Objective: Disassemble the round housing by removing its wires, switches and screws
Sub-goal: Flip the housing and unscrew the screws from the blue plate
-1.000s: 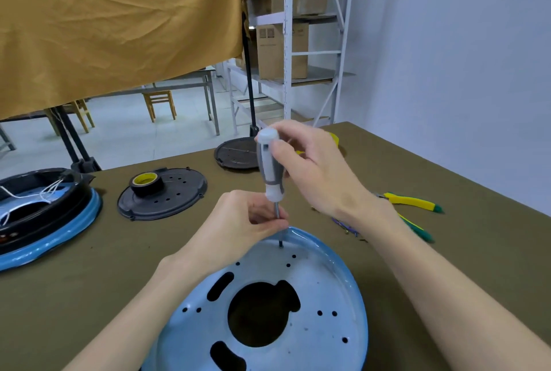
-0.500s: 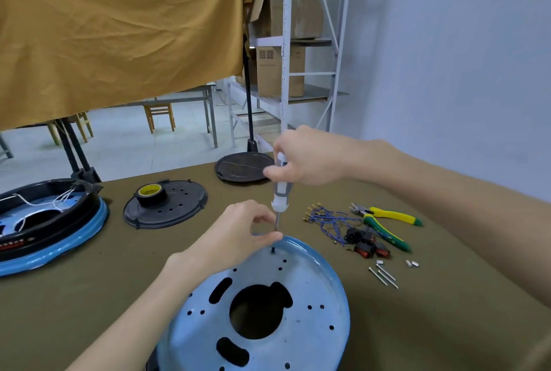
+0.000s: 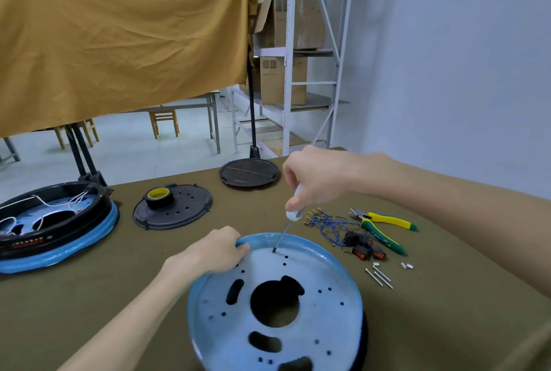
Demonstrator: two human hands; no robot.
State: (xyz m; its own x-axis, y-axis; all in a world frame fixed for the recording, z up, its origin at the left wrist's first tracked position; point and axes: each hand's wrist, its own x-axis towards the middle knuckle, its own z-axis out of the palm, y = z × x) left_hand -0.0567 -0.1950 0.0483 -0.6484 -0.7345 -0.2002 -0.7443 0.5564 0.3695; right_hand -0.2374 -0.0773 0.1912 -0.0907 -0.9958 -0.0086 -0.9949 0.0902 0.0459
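Two blue housings (image 3: 277, 305) (image 3: 56, 230), two black covers (image 3: 173, 206) (image 3: 250, 172), one screwdriver (image 3: 293, 215), one pliers (image 3: 384, 221).

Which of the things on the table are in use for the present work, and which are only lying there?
In use: blue round housing, screwdriver, left hand on the housing rim, right hand gripping the screwdriver.

Lying about: pliers, blue wires, switches, loose screws, tape roll, second housing.
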